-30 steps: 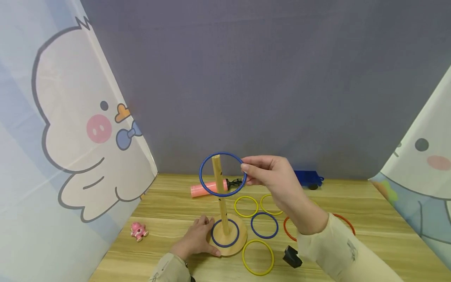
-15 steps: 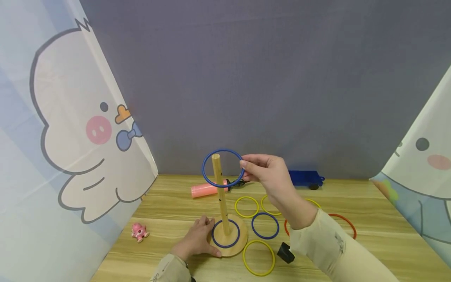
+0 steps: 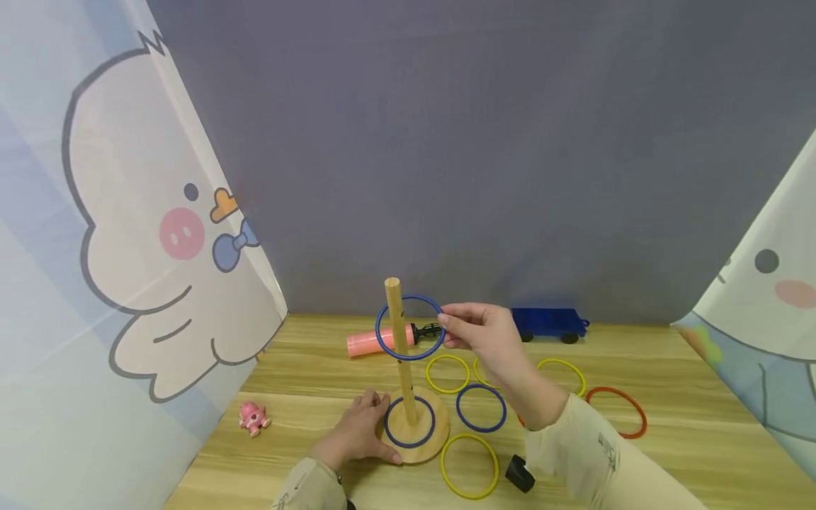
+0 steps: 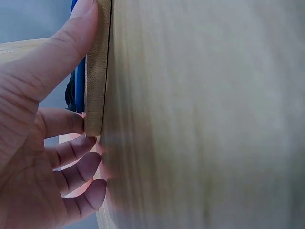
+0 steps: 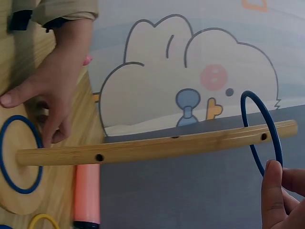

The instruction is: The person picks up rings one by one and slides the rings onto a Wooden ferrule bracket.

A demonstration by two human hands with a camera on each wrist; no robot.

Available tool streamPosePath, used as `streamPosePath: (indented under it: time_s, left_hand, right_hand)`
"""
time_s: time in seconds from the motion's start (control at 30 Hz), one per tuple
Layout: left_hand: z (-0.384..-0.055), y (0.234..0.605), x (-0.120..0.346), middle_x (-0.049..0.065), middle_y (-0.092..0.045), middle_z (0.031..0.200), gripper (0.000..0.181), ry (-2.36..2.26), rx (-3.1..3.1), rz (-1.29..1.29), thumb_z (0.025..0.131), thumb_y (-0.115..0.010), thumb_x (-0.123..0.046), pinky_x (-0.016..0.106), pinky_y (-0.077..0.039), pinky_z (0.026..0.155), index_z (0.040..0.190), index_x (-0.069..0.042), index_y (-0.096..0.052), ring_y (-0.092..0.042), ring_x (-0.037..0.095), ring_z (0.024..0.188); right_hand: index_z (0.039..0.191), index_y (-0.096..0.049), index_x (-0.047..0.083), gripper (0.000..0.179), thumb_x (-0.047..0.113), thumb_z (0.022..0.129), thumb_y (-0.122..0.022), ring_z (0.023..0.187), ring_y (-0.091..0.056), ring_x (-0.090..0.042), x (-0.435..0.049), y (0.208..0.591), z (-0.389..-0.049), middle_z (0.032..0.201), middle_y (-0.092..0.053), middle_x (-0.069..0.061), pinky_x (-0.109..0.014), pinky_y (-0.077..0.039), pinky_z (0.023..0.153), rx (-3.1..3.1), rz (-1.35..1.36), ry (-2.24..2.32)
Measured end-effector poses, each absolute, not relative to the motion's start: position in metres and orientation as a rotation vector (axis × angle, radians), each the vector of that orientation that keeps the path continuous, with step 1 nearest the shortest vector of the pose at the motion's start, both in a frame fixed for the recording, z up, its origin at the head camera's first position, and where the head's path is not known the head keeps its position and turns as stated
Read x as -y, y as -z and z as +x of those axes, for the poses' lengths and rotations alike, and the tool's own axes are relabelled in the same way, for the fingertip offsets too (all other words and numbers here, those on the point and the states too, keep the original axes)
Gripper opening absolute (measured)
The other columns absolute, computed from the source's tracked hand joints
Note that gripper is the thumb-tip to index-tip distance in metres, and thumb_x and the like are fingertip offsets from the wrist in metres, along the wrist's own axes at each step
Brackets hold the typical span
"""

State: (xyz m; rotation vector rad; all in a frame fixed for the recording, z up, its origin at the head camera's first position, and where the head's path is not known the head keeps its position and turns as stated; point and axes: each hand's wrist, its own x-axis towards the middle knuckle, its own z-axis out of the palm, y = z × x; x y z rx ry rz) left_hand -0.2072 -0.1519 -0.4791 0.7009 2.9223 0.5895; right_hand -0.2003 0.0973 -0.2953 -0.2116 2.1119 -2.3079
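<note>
**Blue ring lowered onto the wooden post**

Blue ring (image 3: 410,327), pinched at its rim by the right hand's (image 3: 481,333) fingers (image 3: 451,320), has dropped since a moment ago: the post (image 3: 399,347) top now stands above it, so the ring is threaded. The left hand (image 3: 358,433) stays with fingers spread, pressing the round base (image 3: 438,433), where another blue ring (image 3: 409,421) lies, on the worktop (image 3: 688,425).

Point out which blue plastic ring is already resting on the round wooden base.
The blue ring lying flat on the round wooden base around the peg, at. Another blue ring lies on the table; the third is held up the peg by the right hand.
</note>
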Motion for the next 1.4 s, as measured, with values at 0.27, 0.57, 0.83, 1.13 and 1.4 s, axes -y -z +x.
streamPosePath:
  time_s: [0.27,0.57,0.83,1.13,1.4]
  left_hand:
    - [-0.207,0.484,0.153,0.008,-0.045,0.115,0.117,-0.568,-2.938,0.696,0.055,-0.085,-0.061,0.043,-0.044,0.084,0.143,0.005,-0.044,-0.042,0.023,0.099]
    - [-0.208,0.483,0.153,0.008,-0.045,0.117,0.117,-0.598,-2.942,0.695,0.054,-0.086,-0.061,0.047,-0.043,0.086,0.144,0.001,-0.045,-0.043,0.026,0.103]
    - [-0.208,0.483,0.154,0.004,-0.045,0.112,0.108,-0.645,-2.930,0.716,0.054,-0.088,-0.059,0.046,-0.043,0.084,0.142,-0.007,-0.052,-0.043,0.024,0.101]
    - [-0.210,0.486,0.152,0.004,-0.043,0.109,0.118,-0.605,-2.944,0.697,0.054,-0.087,-0.061,0.042,-0.042,0.083,0.143,0.003,-0.044,-0.042,0.023,0.099]
    - [-0.210,0.486,0.152,0.005,-0.044,0.111,0.118,-0.597,-2.931,0.686,0.056,-0.086,-0.062,0.044,-0.043,0.085,0.143,0.006,-0.043,-0.043,0.023,0.101]
  right_hand:
    - [0.110,-0.067,-0.009,0.022,0.001,0.090,-0.067,0.067,-0.064,-0.016,-0.094,0.339,-0.205,0.085,-0.065,-0.012,-0.027,-0.055,0.065,-2.107,-0.139,2.253]
    - [0.109,-0.067,-0.010,0.021,-0.001,0.090,-0.066,0.063,-0.064,-0.016,-0.089,0.384,-0.209,0.085,-0.067,-0.012,-0.032,-0.056,0.063,-2.176,-0.070,2.168]
    - [0.107,-0.068,-0.011,0.021,0.000,0.089,-0.067,0.064,-0.064,-0.016,-0.085,0.434,-0.211,0.083,-0.067,-0.010,-0.037,-0.056,0.064,-2.229,-0.091,2.063]
    - [0.103,-0.065,-0.016,0.021,-0.004,0.086,-0.067,0.059,-0.062,-0.015,-0.079,0.470,-0.213,0.081,-0.066,-0.014,-0.033,-0.055,0.057,-2.217,-0.061,2.047]
    - [0.099,-0.068,-0.014,0.017,-0.004,0.086,-0.069,0.055,-0.062,-0.014,-0.075,0.484,-0.221,0.078,-0.068,-0.014,-0.032,-0.055,0.055,-2.277,-0.057,1.989]
